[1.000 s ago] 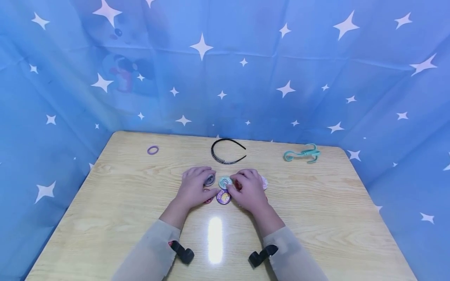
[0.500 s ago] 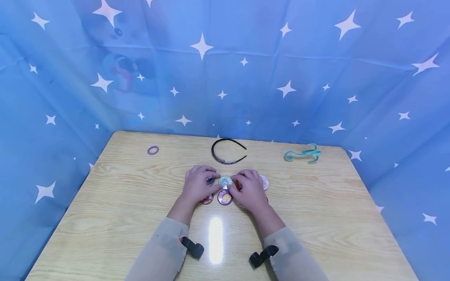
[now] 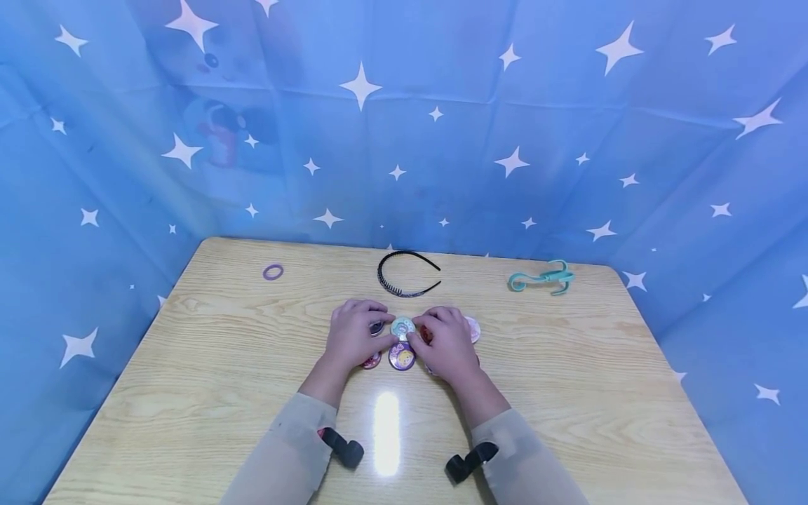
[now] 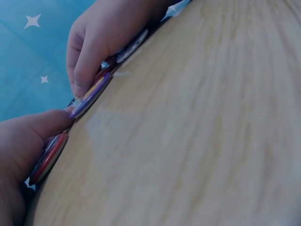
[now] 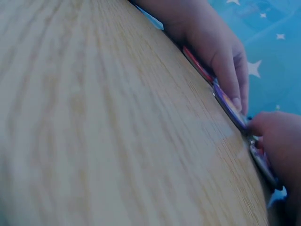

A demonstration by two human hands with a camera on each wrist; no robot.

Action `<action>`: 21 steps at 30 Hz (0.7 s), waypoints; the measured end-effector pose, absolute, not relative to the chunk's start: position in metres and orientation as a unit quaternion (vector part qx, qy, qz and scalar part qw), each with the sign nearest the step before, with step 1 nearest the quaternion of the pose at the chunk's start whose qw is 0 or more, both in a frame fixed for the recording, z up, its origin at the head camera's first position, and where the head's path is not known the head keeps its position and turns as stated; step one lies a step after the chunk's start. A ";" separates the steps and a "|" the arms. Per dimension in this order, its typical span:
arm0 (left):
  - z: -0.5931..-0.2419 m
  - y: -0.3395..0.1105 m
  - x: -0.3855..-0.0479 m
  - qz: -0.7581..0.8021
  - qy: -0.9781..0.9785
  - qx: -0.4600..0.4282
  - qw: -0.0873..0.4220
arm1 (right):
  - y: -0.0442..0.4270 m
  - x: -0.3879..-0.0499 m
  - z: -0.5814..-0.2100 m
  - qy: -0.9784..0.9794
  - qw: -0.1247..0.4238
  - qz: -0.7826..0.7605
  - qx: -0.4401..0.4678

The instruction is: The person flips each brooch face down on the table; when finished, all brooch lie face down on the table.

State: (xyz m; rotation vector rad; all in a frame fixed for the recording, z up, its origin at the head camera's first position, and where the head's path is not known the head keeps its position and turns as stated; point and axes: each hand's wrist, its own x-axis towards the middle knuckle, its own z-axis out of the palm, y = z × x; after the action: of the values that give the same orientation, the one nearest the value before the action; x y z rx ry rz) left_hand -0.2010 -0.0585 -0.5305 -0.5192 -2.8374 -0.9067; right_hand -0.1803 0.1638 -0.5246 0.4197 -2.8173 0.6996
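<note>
- Tabletop (image 3: 189, 393): pale wood grain; a bright reflection lies toward its near edge.
- Teal round badge (image 3: 402, 327): lies midway between the tabletop's left and right edges, well in from the far edge.
- Left hand (image 3: 353, 331): fingers bent, thumb and forefinger tips at the teal round badge's left rim; whether they pinch it cannot be told.
- Right hand (image 3: 449, 344): fingers likewise bent, tips at the right rim; a firm grip cannot be confirmed.
- Purple-rimmed badge (image 3: 402, 356): adjoins the teal round badge on its near-edge side.
- Dark badge (image 3: 376, 327) and red badge (image 3: 371, 360): partly covered by the left hand.
- Dark red badge (image 3: 426, 334): partly covered by the right hand.
- Pale pink badge (image 3: 473, 330): protrudes beyond the right hand, toward the tabletop's right edge.
- Black toothed headband (image 3: 381, 272): near the middle of the far edge.
- Purple ring (image 3: 273, 278): near the far-left corner.
- Teal curled-end item (image 3: 543, 278): near the far-right corner.
</note>
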 end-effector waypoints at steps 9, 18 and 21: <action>-0.532 -0.059 -0.201 -0.295 -0.938 -0.174 0.058 | 0.163 -0.178 -0.524 -0.949 0.118 0.251 0.148; -0.533 -0.059 -0.201 -0.310 -0.932 -0.175 0.064 | 0.163 -0.178 -0.523 -0.950 0.106 0.259 0.141; -0.533 -0.059 -0.201 -0.319 -0.929 -0.174 0.067 | 0.164 -0.179 -0.524 -0.950 0.103 0.261 0.140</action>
State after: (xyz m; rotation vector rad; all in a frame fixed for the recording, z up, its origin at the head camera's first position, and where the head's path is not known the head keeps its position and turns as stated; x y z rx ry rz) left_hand -0.2009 -0.0591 -0.5326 -0.5254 -2.8017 -0.9620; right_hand -0.1791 0.1636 -0.5236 0.4132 -2.8030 0.7701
